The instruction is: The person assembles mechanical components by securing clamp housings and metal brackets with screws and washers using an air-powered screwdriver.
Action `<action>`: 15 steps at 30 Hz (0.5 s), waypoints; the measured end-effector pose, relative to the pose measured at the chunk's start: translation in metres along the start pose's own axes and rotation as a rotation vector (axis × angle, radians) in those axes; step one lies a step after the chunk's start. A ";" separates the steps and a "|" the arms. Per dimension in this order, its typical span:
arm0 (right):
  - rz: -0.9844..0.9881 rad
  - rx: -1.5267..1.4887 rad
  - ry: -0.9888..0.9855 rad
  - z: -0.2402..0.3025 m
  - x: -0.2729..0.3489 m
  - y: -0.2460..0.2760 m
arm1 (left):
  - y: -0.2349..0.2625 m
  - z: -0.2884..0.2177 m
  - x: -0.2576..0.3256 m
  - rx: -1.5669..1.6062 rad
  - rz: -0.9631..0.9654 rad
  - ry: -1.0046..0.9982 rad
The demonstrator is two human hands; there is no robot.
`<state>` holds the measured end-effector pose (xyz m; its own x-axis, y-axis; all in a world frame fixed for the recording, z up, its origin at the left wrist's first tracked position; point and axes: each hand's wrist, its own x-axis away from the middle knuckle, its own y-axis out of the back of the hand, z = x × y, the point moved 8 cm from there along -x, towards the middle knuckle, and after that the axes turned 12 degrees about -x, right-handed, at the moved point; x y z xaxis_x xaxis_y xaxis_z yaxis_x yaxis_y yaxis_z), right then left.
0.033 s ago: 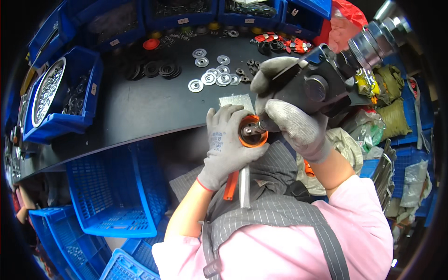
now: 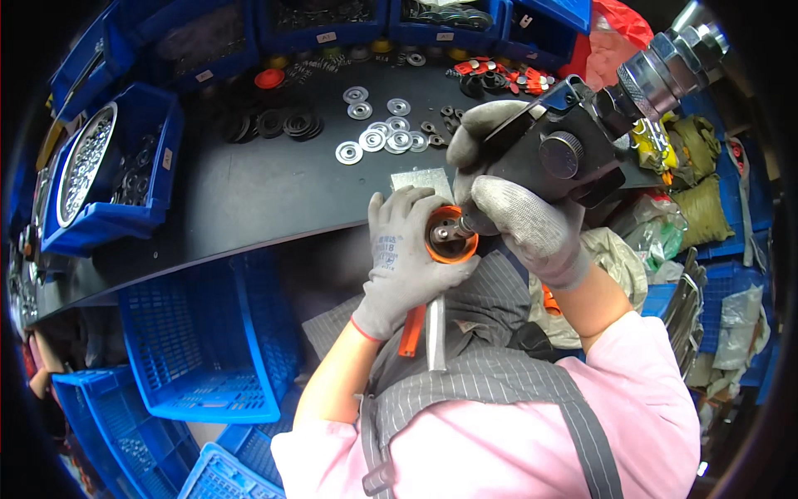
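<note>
My left hand [image 2: 401,254], in a grey work glove, is wrapped round a round orange housing [image 2: 467,249] at the table's front edge. An orange strip [image 2: 411,333] and a silver metal bar [image 2: 436,337] stick out below that hand; how they join the housing is hidden. My right hand [image 2: 524,220], gloved too, grips a black air-powered driver [image 2: 549,150] with a metal hose coupling [image 2: 657,79]. The driver's nose reaches into the housing, against a metal piece [image 2: 449,231] inside. A flat silver plate [image 2: 420,179] lies just beyond my left hand.
Silver discs [image 2: 374,137], black rings [image 2: 287,125] and small orange-red parts [image 2: 515,79] lie on the black table [image 2: 241,191]. Blue bins [image 2: 158,200] line its back and left. Blue crates [image 2: 208,333] stand below left; bags [image 2: 652,233] are heaped at right.
The driver has turned slightly in my right hand, and its round knob shows more clearly. My left hand and the housing stay put.
</note>
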<state>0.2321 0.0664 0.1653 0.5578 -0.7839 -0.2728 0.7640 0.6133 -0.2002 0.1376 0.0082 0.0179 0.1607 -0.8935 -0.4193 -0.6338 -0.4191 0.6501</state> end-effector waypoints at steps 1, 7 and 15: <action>-0.009 0.011 0.000 0.000 0.001 0.002 | 0.000 -0.001 -0.001 -0.002 0.003 0.001; 0.050 -0.118 -0.010 -0.008 0.006 0.008 | 0.005 -0.003 -0.001 -0.003 0.034 -0.003; -0.080 -0.101 0.179 0.026 -0.012 0.028 | -0.005 -0.017 -0.009 -0.014 0.145 0.008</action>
<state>0.2556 0.0902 0.1874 0.4234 -0.8062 -0.4134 0.7623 0.5636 -0.3183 0.1522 0.0155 0.0297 0.0745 -0.9462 -0.3149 -0.6401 -0.2875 0.7125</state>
